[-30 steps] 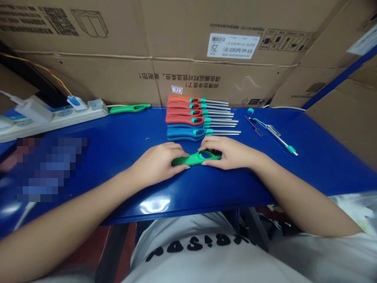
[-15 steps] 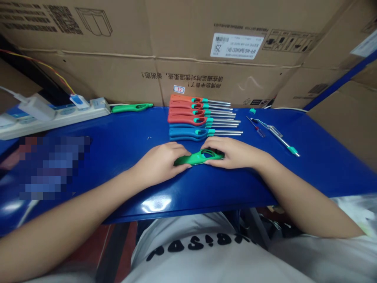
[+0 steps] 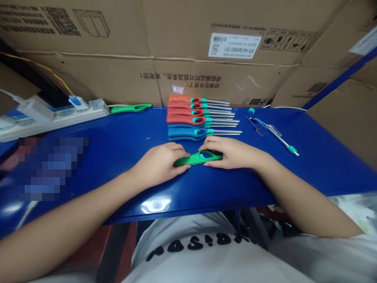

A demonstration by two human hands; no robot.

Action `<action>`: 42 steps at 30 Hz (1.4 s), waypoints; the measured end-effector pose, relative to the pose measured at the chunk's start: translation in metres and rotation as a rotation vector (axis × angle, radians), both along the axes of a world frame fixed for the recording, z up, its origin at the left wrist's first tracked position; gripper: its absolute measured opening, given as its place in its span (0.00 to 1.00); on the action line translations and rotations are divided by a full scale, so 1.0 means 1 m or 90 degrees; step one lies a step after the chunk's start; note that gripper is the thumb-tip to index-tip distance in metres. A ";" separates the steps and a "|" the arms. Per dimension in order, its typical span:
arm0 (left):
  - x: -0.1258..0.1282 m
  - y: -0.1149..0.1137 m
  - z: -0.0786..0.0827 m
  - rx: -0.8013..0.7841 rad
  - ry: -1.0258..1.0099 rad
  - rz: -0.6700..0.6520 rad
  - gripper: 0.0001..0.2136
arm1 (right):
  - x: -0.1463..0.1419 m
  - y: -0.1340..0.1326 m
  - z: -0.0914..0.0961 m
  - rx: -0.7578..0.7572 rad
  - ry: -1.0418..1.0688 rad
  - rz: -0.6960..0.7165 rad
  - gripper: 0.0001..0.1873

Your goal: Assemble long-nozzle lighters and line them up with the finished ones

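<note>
A green lighter casing (image 3: pixel 196 158) lies sideways just over the blue table, gripped at both ends. My left hand (image 3: pixel 165 159) pinches its left end between thumb and fingers. On the right end, beside the oval trigger opening, my right hand (image 3: pixel 225 153) is closed, with its fingers behind and its thumb in front. No metal tube shows on this casing, though my right hand hides its tip. Beyond the hands, several blue, red and orange long-nosed lighters (image 3: pixel 188 133) are lined up with their metal tubes to the right.
To the right lie a small screwdriver (image 3: pixel 259 131), a metal lighter tube with a teal collar (image 3: pixel 292 149) and a small teal piece (image 3: pixel 251 111). A power strip (image 3: pixel 59 118) and another green casing (image 3: pixel 129 109) are at back left. Cardboard (image 3: pixel 118 74) walls the back.
Both hands keep hold of the green casing in nearly the same place. The casing has tilted slightly, and its front edge looks more closed. The view has shifted a little.
</note>
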State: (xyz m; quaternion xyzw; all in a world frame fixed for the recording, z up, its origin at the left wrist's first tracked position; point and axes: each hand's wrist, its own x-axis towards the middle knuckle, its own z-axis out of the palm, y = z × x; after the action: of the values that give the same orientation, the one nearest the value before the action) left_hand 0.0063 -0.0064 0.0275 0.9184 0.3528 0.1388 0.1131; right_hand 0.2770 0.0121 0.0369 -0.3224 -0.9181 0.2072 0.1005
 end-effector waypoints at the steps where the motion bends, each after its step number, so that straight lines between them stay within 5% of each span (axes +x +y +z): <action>1: 0.000 0.000 0.000 0.008 0.005 -0.004 0.10 | 0.001 0.000 0.001 0.001 -0.008 -0.002 0.20; 14: 0.000 -0.001 0.003 -0.017 -0.025 -0.001 0.14 | 0.013 0.004 0.013 0.031 -0.031 -0.040 0.17; 42: 0.000 0.006 -0.001 -0.066 -0.040 -0.027 0.16 | 0.007 -0.001 0.009 0.120 0.024 0.034 0.04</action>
State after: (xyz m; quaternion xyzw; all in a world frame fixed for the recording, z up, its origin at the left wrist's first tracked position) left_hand 0.0062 0.0000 0.0265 0.9138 0.3362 0.1464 0.1746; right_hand 0.2836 0.0109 0.0464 -0.2827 -0.9399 0.1283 0.1422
